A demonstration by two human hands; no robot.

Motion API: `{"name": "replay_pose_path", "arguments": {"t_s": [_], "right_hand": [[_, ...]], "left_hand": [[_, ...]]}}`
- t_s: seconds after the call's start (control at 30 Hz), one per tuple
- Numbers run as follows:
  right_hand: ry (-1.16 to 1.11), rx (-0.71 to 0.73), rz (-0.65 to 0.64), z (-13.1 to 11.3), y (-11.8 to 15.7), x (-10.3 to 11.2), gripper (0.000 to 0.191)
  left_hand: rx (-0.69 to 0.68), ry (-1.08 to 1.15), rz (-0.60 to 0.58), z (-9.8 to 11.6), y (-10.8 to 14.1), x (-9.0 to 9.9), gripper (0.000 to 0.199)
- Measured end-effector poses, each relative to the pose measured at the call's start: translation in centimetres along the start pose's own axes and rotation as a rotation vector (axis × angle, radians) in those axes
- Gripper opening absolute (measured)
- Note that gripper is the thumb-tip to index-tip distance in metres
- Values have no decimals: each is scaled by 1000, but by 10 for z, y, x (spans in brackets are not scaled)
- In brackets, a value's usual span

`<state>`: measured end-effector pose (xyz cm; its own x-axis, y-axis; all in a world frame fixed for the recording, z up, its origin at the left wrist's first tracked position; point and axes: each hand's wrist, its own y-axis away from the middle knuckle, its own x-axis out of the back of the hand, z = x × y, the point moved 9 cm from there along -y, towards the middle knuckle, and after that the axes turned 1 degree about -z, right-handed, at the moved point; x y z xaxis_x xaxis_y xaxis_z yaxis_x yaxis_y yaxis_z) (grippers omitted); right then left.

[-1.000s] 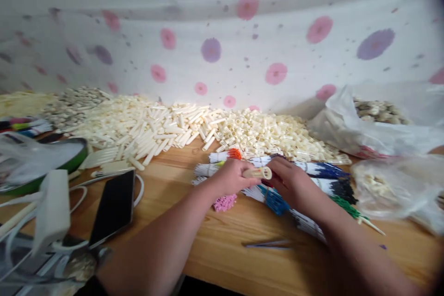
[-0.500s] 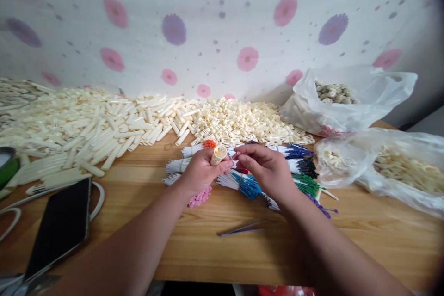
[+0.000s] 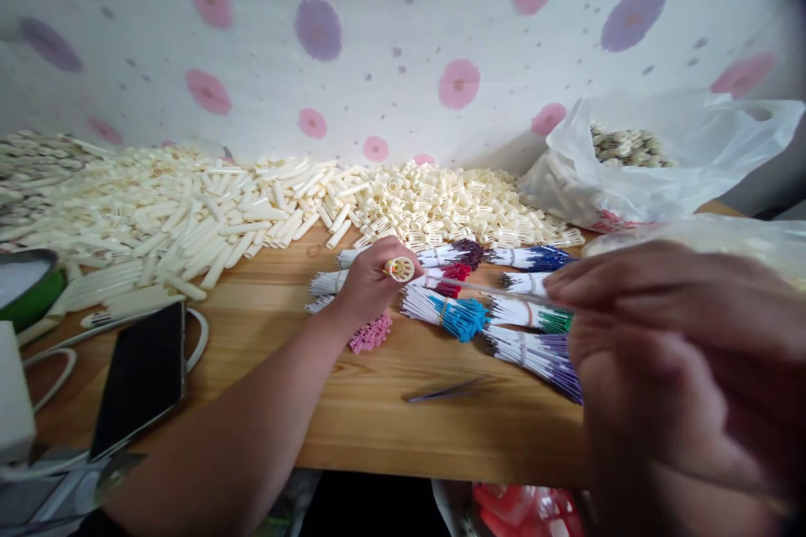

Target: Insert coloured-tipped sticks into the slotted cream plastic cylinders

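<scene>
My left hand [image 3: 371, 281] is closed around a cream plastic tube [image 3: 400, 270], its round, hole-ringed end facing up towards me. Something orange shows inside that end. Close to the camera at right, my blurred right hand [image 3: 667, 369] has thumb and fingers pinched together on a thin pale wire [image 3: 488, 289], which stretches towards the tube. Whether the wire enters the tube cannot be made out. Beneath the hands lie banded bundles of white wires with coloured tips: a light-blue bundle [image 3: 463, 319], a pink bundle [image 3: 370, 334], a red bundle [image 3: 450, 278] and a purple bundle [image 3: 541, 357].
Tweezers [image 3: 448, 391] lie near the table's front edge. A phone [image 3: 142, 373] and white cable rest at left beside a green bowl [image 3: 34, 302]. Heaped cream tubes [image 3: 214, 210] and short slotted caps [image 3: 453, 197] line the back. A plastic bag [image 3: 680, 159] stands at right.
My right hand has moved away from the tube, right and towards the camera, drawing the wire out straight. My left hand keeps the tube; the view has shifted slightly.
</scene>
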<state>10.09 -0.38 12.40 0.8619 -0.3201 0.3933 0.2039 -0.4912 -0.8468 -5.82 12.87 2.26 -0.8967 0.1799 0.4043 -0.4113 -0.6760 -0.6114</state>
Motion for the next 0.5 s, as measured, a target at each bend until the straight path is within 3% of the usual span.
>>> {"name": "replay_pose_path", "arguments": {"t_s": [0.07, 0.33, 0.5], "right_hand": [[91, 21, -91, -8, 2, -11, 5], [129, 211, -70, -10, 4, -43, 15], [72, 149, 0, 1, 3, -43, 14]], "left_hand": [[-21, -10, -44, 2, 1, -4, 30], [-28, -5, -147, 7, 2, -17, 22], [2, -45, -132, -1, 3, -15, 23]]}}
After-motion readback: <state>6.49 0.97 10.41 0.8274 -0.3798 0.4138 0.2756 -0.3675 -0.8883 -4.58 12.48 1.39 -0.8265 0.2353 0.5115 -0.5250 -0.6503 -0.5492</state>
